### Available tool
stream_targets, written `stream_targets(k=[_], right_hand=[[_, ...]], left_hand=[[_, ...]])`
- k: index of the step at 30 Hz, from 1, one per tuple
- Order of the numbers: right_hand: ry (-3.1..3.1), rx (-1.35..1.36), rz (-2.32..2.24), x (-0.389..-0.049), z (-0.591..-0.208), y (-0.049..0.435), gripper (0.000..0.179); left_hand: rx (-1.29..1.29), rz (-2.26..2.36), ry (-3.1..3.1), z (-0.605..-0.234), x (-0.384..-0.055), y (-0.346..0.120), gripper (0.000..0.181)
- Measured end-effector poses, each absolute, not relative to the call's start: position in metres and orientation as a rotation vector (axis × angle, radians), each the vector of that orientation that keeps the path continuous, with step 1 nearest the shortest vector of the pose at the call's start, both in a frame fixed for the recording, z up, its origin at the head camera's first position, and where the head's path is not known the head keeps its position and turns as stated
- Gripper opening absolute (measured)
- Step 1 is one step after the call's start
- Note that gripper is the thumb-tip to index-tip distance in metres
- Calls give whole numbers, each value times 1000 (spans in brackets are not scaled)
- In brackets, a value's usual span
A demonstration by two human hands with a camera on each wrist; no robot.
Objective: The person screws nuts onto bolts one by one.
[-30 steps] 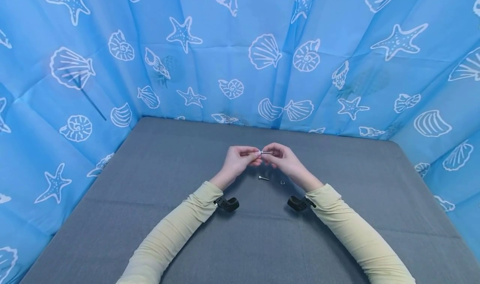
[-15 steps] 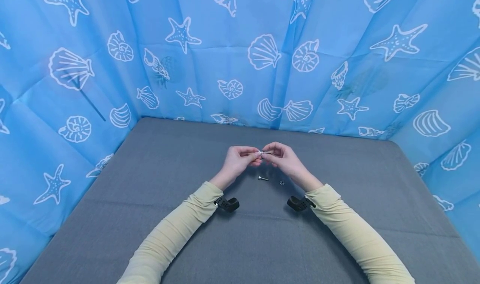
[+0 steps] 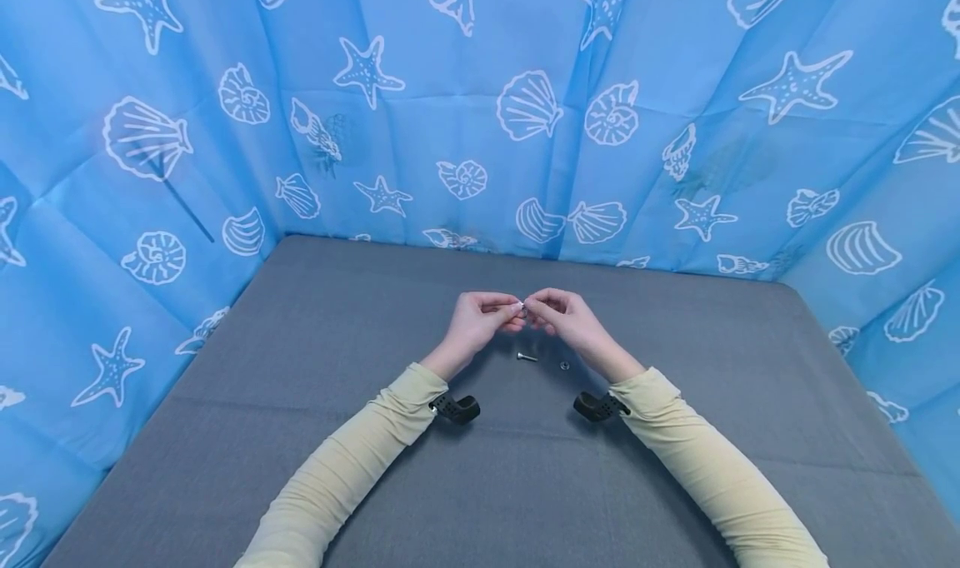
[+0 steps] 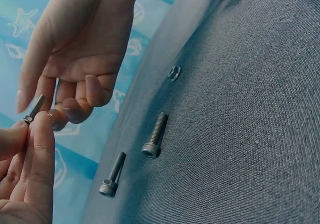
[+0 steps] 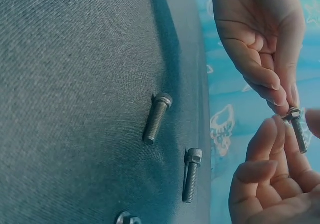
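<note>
My left hand (image 3: 480, 320) pinches a small silver bolt (image 4: 36, 105) at its head end, between thumb and fingers. A nut (image 5: 294, 113) sits on this bolt close to the left fingertips, and the threaded shank points toward the right hand. Around the shank lies my right hand (image 3: 567, 316), its fingertips right by the nut and its thumb (image 5: 313, 122) apart from the shank in the right wrist view. Below the hands, a socket-head bolt (image 4: 156, 134) lies on the grey table. A second bolt (image 5: 191, 176) with a nut at its head lies farther off.
A loose nut (image 3: 565, 366) lies on the grey cloth-covered table (image 3: 360, 326), right of the bare bolt. Blue curtains (image 3: 420, 118) with white shell prints stand along the back and sides. Each wrist carries a black camera mount (image 3: 455, 409).
The right fingers shift slightly at the bolt; its shank, seen between them before, is now mostly covered in the head view. The left hand and the things on the table stay put.
</note>
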State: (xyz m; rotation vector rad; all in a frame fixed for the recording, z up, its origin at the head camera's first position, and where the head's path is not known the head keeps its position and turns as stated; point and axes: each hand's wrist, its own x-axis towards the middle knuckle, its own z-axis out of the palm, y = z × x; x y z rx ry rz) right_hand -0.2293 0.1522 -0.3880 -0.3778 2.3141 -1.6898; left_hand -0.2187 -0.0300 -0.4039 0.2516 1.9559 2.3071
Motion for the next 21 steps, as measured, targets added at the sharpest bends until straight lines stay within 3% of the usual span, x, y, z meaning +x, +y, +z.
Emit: stream_targets(k=[21], right_hand=[[2325, -475, -1692, -208, -359, 146, 24]], left_hand=[[251, 2317, 1950, -406, -217, -31, 18]])
